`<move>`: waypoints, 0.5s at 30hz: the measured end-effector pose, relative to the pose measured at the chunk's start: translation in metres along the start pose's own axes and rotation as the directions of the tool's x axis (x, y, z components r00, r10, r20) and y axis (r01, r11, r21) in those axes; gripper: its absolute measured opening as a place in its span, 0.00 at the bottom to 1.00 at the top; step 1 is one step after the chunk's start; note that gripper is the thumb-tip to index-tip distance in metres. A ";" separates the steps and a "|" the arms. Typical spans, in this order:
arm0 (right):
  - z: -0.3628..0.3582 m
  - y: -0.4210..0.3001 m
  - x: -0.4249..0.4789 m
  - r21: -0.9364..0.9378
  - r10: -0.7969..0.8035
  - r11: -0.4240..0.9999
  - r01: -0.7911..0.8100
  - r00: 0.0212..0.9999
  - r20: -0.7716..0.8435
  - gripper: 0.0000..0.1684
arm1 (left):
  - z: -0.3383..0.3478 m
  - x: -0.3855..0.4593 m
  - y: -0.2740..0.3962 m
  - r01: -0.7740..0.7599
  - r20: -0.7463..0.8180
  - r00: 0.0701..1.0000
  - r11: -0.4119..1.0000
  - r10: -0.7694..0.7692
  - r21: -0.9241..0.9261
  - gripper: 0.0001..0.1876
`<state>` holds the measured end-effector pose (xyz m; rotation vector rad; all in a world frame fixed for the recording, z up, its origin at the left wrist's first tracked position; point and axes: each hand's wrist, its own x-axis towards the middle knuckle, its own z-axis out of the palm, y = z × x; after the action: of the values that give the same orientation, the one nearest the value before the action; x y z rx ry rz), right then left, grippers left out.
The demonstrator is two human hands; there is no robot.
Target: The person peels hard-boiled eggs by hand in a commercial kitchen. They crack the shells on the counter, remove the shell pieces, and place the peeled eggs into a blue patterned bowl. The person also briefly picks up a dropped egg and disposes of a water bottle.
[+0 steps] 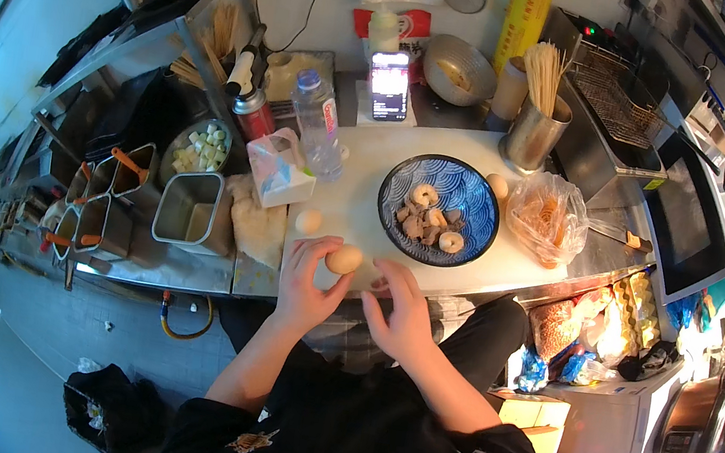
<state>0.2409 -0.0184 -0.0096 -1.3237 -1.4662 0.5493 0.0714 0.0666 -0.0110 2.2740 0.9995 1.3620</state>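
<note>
A brown egg [343,259] is held between the thumb and fingers of my left hand [311,281], above the front edge of the white cutting board [359,156]. My right hand [398,308] is just to the right of it, fingers apart, with nothing in its grasp. Another egg [308,222] lies on the board beyond my left fingers. Ahead and to the right sits a blue wave-patterned bowl [478,202] with shrimp [451,243] and brown meat chunks [413,227] in it. A third egg [497,185] rests beside the bowl's right rim.
A plastic bag of orange food [546,219] and a knife [634,240] lie at the right. Behind the board stand a lit phone [389,86], a metal cup of skewers [537,133] and a plastic bottle [318,125]. A tissue pack [281,169] and metal bin [189,208] are leftward.
</note>
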 end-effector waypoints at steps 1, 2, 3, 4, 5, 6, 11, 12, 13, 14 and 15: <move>0.010 -0.004 0.008 0.015 0.056 0.998 -0.056 0.998 0.018 0.26 | -0.001 -0.003 0.002 -0.005 -0.021 1.000 1.000 0.005 -0.008 0.26; 0.017 -0.005 0.016 0.029 0.111 0.993 -0.112 0.993 0.039 0.27 | -0.001 -0.003 0.003 -0.009 -0.043 0.999 1.000 0.008 -0.015 0.26; 0.024 -0.003 0.021 0.097 0.112 0.989 -0.114 0.993 0.030 0.28 | -0.002 -0.005 0.003 -0.006 -0.059 0.998 1.000 0.005 -0.019 0.27; 0.026 -0.002 0.028 0.136 0.166 0.975 -0.177 0.982 0.088 0.27 | -0.004 -0.006 0.001 0.001 -0.042 0.999 1.000 -0.002 -0.025 0.27; 0.028 -0.001 0.031 0.170 0.217 0.956 -0.241 0.965 0.148 0.26 | -0.006 -0.008 -0.001 0.009 -0.025 1.000 0.999 -0.010 -0.032 0.27; 0.030 0.003 0.031 0.270 0.255 0.917 -0.294 0.952 0.169 0.25 | -0.007 -0.007 -0.003 0.000 -0.014 1.000 0.999 -0.001 -0.041 0.27; 0.039 0.013 0.030 0.345 0.187 0.914 -0.213 0.977 0.106 0.25 | -0.022 -0.013 -0.009 0.259 0.092 0.966 0.916 -0.242 -0.306 0.23; 0.040 0.012 0.030 0.351 0.187 0.911 -0.215 0.976 0.111 0.24 | -0.022 -0.015 -0.014 0.308 0.119 0.951 0.887 -0.284 -0.343 0.23; 0.041 0.012 0.031 0.358 0.188 0.908 -0.217 0.975 0.115 0.24 | -0.020 -0.016 -0.017 0.323 0.124 0.946 0.869 -0.299 -0.374 0.22; 0.041 0.011 0.031 0.369 0.189 0.904 -0.217 0.976 0.111 0.25 | -0.018 -0.017 -0.020 0.338 0.130 0.941 0.850 -0.313 -0.405 0.22; 0.042 0.010 0.031 0.381 0.190 0.899 -0.217 0.976 0.108 0.25 | -0.017 -0.017 -0.022 0.353 0.135 0.935 0.829 -0.327 -0.433 0.21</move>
<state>0.2128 0.0248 -0.0209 -1.1499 -1.1956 0.9809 0.0420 0.0689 -0.0262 1.6846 0.9004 1.2151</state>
